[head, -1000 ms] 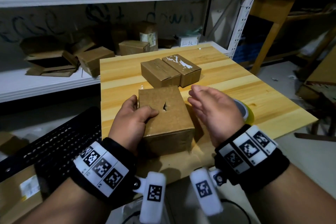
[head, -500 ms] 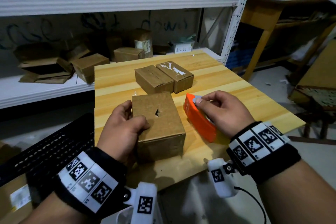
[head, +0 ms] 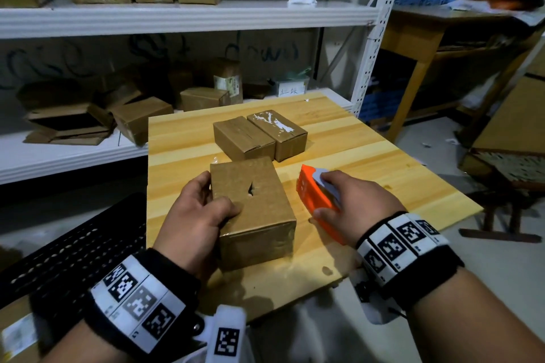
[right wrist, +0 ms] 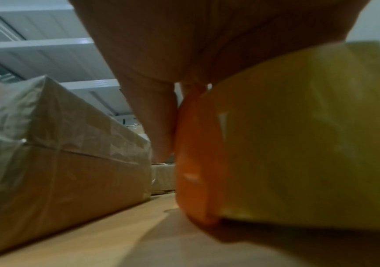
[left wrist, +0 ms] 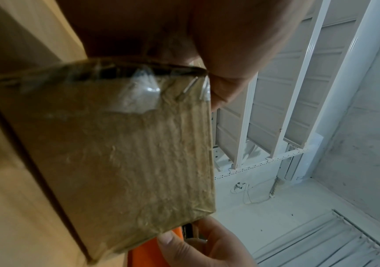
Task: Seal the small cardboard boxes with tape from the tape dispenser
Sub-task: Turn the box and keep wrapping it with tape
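On the wooden table (head: 368,156) the left hand (head: 197,215) grips the near cardboard box (head: 253,215) by its left side, thumb curled over the top, which has a small tear. Just right of it, the right hand (head: 354,203) wraps around the orange tape dispenser (head: 315,194), which holds a yellowish tape roll (right wrist: 310,135). Two more small boxes (head: 259,135) sit side by side, touching, farther back

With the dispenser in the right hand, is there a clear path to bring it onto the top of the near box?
Probably yes. The right hand grips the orange dispenser just right of the near box, nothing between them. The left hand holds the box's left side, thumb on top near the left edge, leaving most of the top free.
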